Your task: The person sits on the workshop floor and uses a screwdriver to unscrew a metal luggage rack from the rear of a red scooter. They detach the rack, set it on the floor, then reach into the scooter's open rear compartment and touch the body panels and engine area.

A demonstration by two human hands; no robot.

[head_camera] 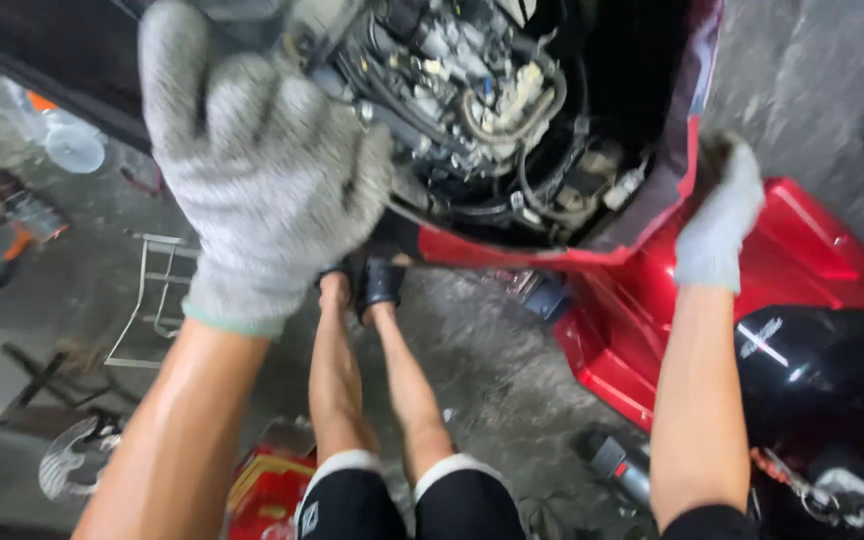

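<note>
The left hand (257,170), gloved, fingers together, is pressing the scooter body (472,110) at 11 o'clock. The right hand (717,215), fingers clamped, is gripping the red panel edge (690,170) at 2 o'clock. Wiring is lying exposed; the panel is remaining partly attached.

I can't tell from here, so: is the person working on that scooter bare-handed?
No, both the left hand and the right hand wear grey knitted gloves as they hold the red scooter panel.
</note>
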